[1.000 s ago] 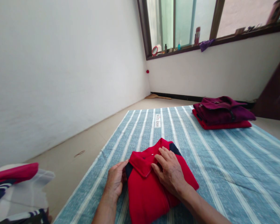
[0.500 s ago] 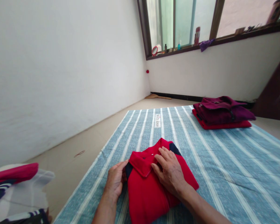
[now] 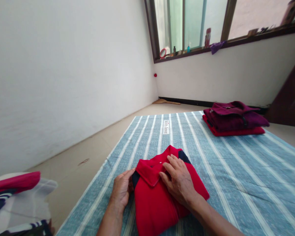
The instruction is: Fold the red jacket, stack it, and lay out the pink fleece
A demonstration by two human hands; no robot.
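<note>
A folded red jacket (image 3: 154, 203) with a collar and navy shoulder patches lies face up on a blue-and-white striped bed cover (image 3: 147, 131). At its left shoulder, my left hand (image 3: 122, 188) has the thumb on the edge by the collar, fingers curled and partly hidden at the side, gripping the fabric. My right hand (image 3: 178, 178) rests palm down across the right side of the chest, just below the collar, with its fingers spread. The lower end of the jacket runs out of view at the bottom.
A stack of folded clothes, a purple jacket (image 3: 236, 116) over a red garment (image 3: 238, 132), sits at the far right of the bed. More clothes (image 3: 17, 183) lie at the lower left, off the bed. Small bottles and a red-rimmed mirror (image 3: 163, 53) stand on the windowsill.
</note>
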